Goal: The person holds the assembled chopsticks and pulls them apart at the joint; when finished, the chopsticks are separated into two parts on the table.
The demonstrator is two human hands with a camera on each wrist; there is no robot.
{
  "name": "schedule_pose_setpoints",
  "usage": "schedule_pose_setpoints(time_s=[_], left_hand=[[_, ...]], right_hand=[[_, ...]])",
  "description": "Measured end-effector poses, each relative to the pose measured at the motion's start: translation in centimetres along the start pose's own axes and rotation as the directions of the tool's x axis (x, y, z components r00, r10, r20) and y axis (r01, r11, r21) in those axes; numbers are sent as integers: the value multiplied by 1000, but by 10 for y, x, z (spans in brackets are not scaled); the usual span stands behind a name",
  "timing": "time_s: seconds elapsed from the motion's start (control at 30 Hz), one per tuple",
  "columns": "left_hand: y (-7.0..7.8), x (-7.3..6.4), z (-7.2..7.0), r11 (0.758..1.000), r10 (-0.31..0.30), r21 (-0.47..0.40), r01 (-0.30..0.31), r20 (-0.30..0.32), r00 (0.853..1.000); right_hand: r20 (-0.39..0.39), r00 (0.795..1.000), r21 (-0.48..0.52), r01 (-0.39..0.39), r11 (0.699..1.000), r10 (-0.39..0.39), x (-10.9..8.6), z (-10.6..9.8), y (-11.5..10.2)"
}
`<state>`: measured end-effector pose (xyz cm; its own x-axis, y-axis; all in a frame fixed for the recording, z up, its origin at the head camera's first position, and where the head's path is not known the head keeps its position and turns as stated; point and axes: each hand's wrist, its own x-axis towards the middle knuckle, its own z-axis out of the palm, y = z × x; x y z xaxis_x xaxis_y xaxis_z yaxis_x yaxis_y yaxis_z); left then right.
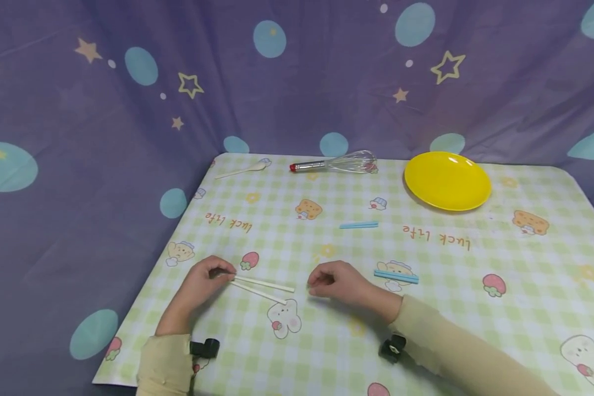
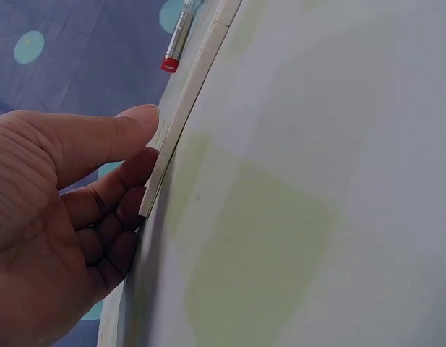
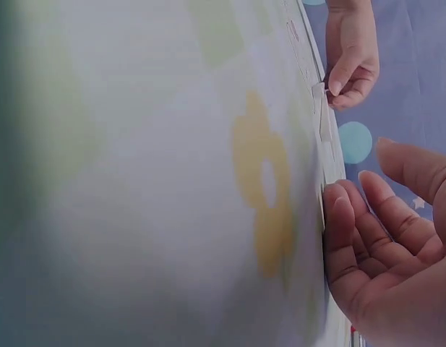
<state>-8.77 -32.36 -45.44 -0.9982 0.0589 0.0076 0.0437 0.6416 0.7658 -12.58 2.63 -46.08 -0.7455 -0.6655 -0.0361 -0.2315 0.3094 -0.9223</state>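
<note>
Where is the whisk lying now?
In the head view, the whisk lies near the far edge of the table, left of the yellow plate, right of the spoon.

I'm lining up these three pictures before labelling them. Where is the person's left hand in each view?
Head: the left hand is in the lower half, left of centre.
Left wrist: it is large, along the left edge.
Right wrist: it is small, at the top, right of centre.
Shared landmark: the purple curtain with teal spots shows in all three.
</note>
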Motion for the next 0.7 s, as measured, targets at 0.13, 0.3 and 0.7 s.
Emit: schedule_pose_setpoints(time_s=[0.13,0.3,0.7], left_hand=[[0,2,-2,1000,-5,25,5,22,1000],[0,4,-3,1000,20,2,-20,55,998],[2,4,0,999,41,-9,-40,76,996]], right_hand=[[7,1000,-32,-12,999,12,7,6,-7],[9,999,-103,-42,994,43,17,15,-14],[-74,992,-346,-121,930,102,29,32,-26]])
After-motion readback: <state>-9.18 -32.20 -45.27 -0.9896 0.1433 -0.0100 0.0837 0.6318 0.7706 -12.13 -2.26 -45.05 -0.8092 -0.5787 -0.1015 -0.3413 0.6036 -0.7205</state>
